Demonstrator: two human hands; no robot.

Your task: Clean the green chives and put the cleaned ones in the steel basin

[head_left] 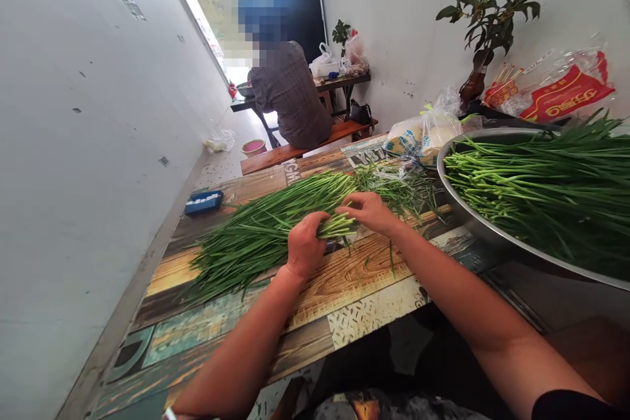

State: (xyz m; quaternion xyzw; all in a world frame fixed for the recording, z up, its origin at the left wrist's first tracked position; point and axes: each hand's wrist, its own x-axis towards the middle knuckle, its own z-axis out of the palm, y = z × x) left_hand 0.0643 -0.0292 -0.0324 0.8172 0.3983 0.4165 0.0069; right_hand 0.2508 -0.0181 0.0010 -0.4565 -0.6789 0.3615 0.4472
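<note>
My left hand [306, 244] is wrapped round a small bunch of garlic chives [339, 226], its pale cut ends sticking out to the right. At those ends is my right hand [370, 211], thumb and fingers pinched together on the stems; exactly how many it grips is hidden. Behind and left of my hands, a large pile of garlic chives [256, 230] lies flat on the table, leaves to the left. A heap of thin trimmed bits [401, 187] lies beyond my right hand.
A big steel bowl [445, 187] full of chives [536, 177] stands at the right. Plastic bags [418, 134] and a potted plant [475, 82] are behind it. A blue box [203, 203] lies on the patterned table [359, 321]. Another person [293, 92] sits on a bench ahead, back turned.
</note>
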